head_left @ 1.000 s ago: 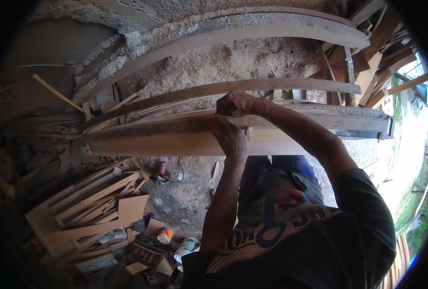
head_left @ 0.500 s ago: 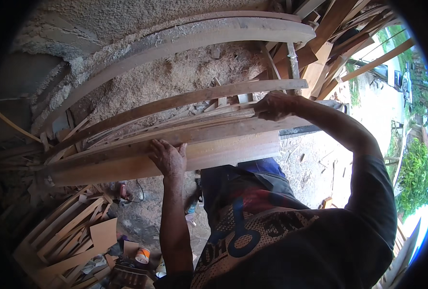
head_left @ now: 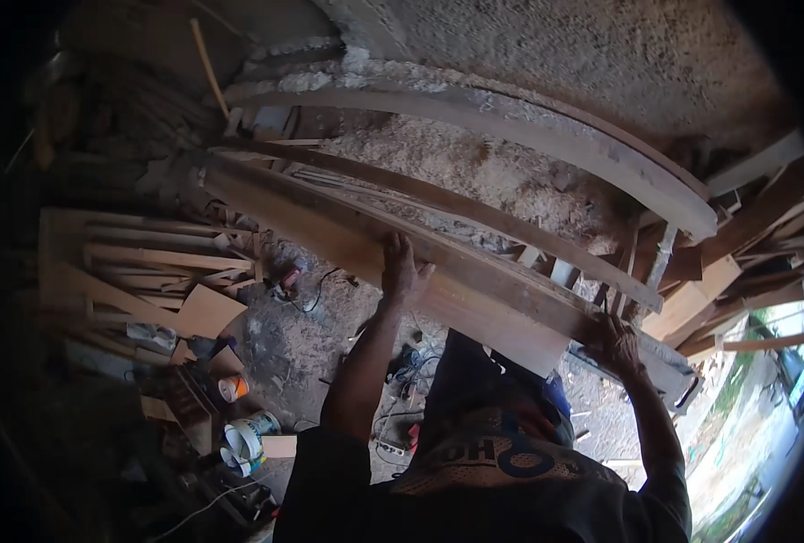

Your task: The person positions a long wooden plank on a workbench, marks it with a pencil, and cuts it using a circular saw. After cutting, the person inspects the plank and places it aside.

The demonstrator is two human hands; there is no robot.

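the person is wearing a dark short-sleeved shirt (head_left: 510, 489) with large pale lettering and a blue ring shape printed across the chest. blue trousers (head_left: 474, 380) are showing under it. both forearms are showing bare below the sleeves, and the left hand (head_left: 404, 271) and right hand (head_left: 615, 344) are wearing no gloves.

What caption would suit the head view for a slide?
Both hands, left hand and right hand, grip a long wooden plank on a sawdust-covered workbench.
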